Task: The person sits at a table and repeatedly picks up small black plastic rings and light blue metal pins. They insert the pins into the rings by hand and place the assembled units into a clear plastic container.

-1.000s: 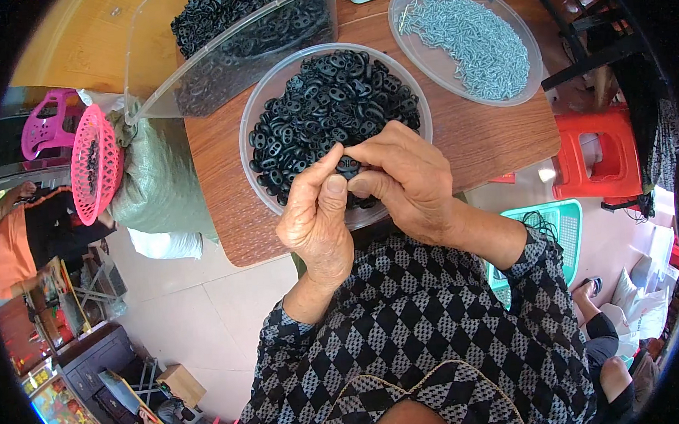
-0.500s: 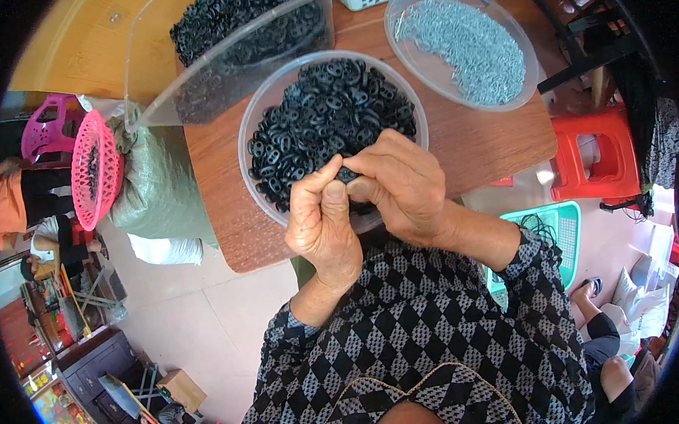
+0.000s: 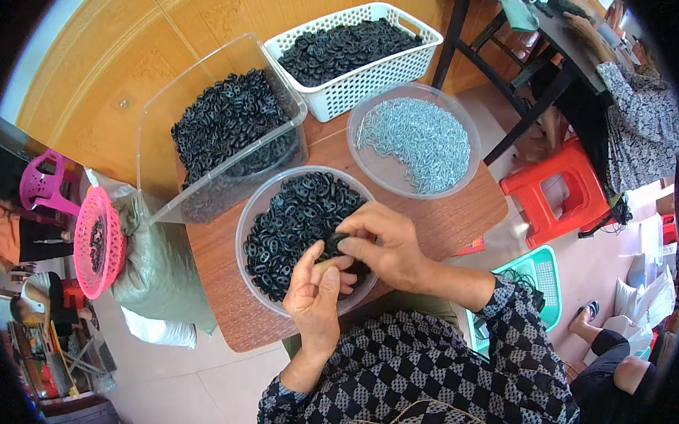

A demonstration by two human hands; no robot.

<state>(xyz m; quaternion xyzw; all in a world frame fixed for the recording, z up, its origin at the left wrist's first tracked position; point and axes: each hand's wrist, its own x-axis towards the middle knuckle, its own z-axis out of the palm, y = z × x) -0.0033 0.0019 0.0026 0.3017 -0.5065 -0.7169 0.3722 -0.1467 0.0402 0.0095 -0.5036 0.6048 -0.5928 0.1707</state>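
Note:
My right hand [image 3: 386, 244] pinches a small black plastic piece [image 3: 333, 245] between thumb and fingers, above the near right part of a round clear tub [image 3: 241, 250]. The tub holds many black oval pieces with two holes [image 3: 287, 222]. My left hand [image 3: 316, 292] is beside it at the tub's near rim, its index finger raised close to the piece, thumb apart, other fingers loosely curled. Nothing shows in the left hand. Farther right, a round clear dish [image 3: 362, 168] contains small silvery metal pieces [image 3: 420, 140].
On the brown wooden table [image 3: 461, 214] also stand a clear rectangular bin [image 3: 224, 175] and a white perforated basket [image 3: 379, 81], both with black pieces. A red stool [image 3: 539, 184] and green basket [image 3: 548, 301] are to the right. A pink basket [image 3: 83, 231] and sack [image 3: 160, 258] stand left.
The view has shifted, showing more of the table's far side. My hands, earlier pressed together around a black piece, have parted slightly; the left fingers have loosened while the right keeps a piece.

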